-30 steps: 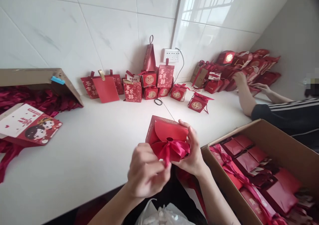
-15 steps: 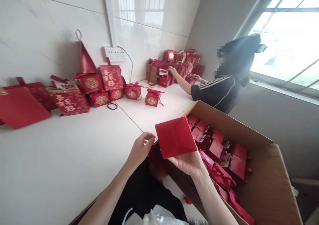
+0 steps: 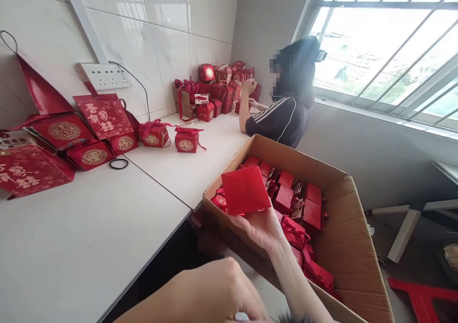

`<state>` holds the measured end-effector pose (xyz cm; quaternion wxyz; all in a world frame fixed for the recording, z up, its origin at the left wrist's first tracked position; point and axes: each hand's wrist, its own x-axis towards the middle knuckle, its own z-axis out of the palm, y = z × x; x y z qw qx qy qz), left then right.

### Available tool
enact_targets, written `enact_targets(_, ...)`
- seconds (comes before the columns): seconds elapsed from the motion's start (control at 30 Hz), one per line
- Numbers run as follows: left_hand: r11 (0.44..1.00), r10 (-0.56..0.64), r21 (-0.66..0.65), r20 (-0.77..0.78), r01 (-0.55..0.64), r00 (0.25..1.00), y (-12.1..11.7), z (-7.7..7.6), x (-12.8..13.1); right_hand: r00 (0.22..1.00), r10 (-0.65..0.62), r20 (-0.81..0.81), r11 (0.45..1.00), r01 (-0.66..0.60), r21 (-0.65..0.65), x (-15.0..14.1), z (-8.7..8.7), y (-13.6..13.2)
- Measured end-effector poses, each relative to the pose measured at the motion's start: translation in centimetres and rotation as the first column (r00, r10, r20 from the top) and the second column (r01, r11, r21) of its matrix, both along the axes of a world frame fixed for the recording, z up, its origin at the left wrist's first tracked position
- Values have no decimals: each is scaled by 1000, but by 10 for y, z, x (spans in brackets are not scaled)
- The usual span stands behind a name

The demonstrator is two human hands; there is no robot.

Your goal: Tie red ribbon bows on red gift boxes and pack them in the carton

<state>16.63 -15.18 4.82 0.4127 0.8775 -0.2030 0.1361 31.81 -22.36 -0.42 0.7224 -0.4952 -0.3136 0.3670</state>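
My right hand (image 3: 259, 230) holds a red gift box (image 3: 246, 191) from below, with its plain folded face turned towards me. The box is above the near left corner of a large cardboard carton (image 3: 361, 232). Inside that carton lie several red gift boxes (image 3: 284, 197), some with ribbons. Low in the view and close to me is my left hand (image 3: 225, 289), its back towards me and its fingers curled. A small whitish bit (image 3: 242, 317) shows at the fingers; what they hold is mostly hidden.
On the white table (image 3: 82, 246) stand small ribboned boxes (image 3: 188, 140), larger red bags and a black ring (image 3: 118, 164). A co-worker (image 3: 282, 113) sits by a pile of red boxes (image 3: 225, 87). A socket strip (image 3: 105, 76) is on the wall; a red stool (image 3: 425, 296) is at right.
My left hand has moved from beside the gift box down towards my lap and closed. The view has turned right. My right hand still holds the box. The co-worker has raised a hand.
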Motion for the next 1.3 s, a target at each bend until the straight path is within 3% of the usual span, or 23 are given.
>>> enact_targets(0.07,979,-153,-150,-115,135,982,0,1,-2,976,61,-210,998,-64,-6,1,-3,-2)
enact_targets(0.1,970,-148,-208,-102,124,984,2,0,-1,960,55,-275,998,-63,-21,0,-4,-3)
enact_targets(0.17,941,57,-334,15,-49,998,12,-4,1,971,-83,-224,994,65,-87,-3,-8,-6)
enact_targets(0.23,843,301,-500,131,-199,945,25,-6,2,939,-332,95,933,342,-117,-6,-11,-11)
enact_targets(0.27,772,433,-570,148,-281,889,32,-7,3,842,-441,310,873,482,-67,-7,-11,-13)
enact_targets(0.3,701,554,-610,138,-370,821,38,-8,4,695,-505,512,815,579,18,-7,-11,-16)
enact_targets(0.33,641,648,-612,109,-463,754,44,-7,6,528,-522,670,774,624,111,-7,-10,-18)
enact_targets(0.4,564,762,-526,34,-637,647,51,-6,11,259,-473,842,757,608,238,-6,-7,-21)
enact_targets(0.43,545,786,-459,-10,-701,618,53,-5,14,182,-440,880,769,582,264,-6,-5,-22)
enact_targets(0.5,544,786,-344,-108,-765,608,54,-3,22,113,-393,912,793,545,274,-7,-2,-24)
enact_targets(0.6,597,738,-233,-217,-768,640,51,-3,33,136,-369,920,817,518,251,-9,0,-25)
enact_targets(0.7,635,737,-186,-143,-750,660,48,-1,36,204,-381,902,826,514,233,-12,3,-29)
enact_targets(0.77,665,737,-191,4,-723,676,46,2,34,244,-390,888,838,494,232,-13,6,-33)
enact_targets(0.83,729,684,-187,224,-658,694,41,5,29,273,-393,878,852,466,237,-13,9,-36)
enact_targets(0.93,863,450,-46,525,-503,723,31,9,21,279,-425,861,850,450,274,-14,12,-40)
enact_targets(1.0,912,272,84,609,-402,745,24,10,17,282,-451,847,841,452,297,-15,13,-41)
enact_targets(1.07,932,159,152,647,-330,746,18,12,14,290,-464,837,837,451,308,-15,13,-41)
enact_targets(1.13,942,122,165,639,-291,760,15,14,11,298,-466,833,840,446,310,-16,13,-42)
enact_targets(1.23,947,164,131,590,-294,790,15,17,10,303,-464,832,842,444,307,-15,14,-43)
enact_targets(1.3,927,274,42,601,-372,751,20,17,14,289,-455,842,847,434,308,-14,15,-44)
